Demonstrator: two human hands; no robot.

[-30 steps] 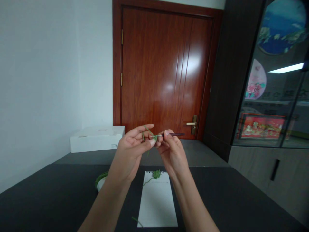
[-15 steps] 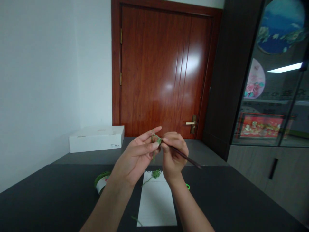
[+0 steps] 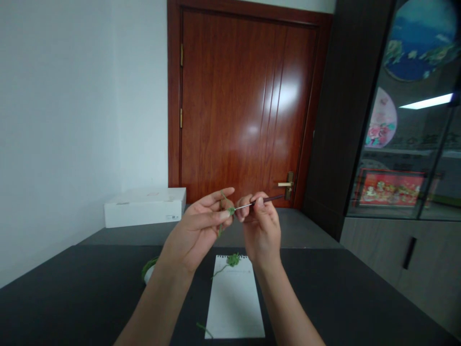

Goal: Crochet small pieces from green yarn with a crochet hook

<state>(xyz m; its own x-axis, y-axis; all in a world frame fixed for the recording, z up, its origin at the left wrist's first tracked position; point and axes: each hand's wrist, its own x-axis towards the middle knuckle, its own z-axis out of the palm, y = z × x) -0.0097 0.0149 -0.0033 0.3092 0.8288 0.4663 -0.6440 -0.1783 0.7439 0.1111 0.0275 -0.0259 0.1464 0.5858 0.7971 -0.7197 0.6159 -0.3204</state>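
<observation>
My left hand (image 3: pixel 201 226) pinches a small piece of green yarn work (image 3: pixel 231 211) between thumb and fingers, with yarn running over the raised index finger and a strand hanging below. My right hand (image 3: pixel 262 216) is closed on a crochet hook (image 3: pixel 268 199) with a dark handle. The hook's metal shaft points left, and its tip meets the yarn work. Below the hands, a green crocheted piece (image 3: pixel 233 260) with a loose tail lies at the top of a white notepad (image 3: pixel 235 302).
A green yarn ball (image 3: pixel 148 267) with a white band sits partly behind my left forearm. A short yarn scrap (image 3: pixel 204 329) lies at the notepad's lower left corner. At the back left is a white box (image 3: pixel 144 211). A glass cabinet (image 3: pixel 403 144) stands on the right.
My right hand has turned, so the hook's handle now points up and right and its metal shaft shows. My left hand and the yarn work have moved slightly left.
</observation>
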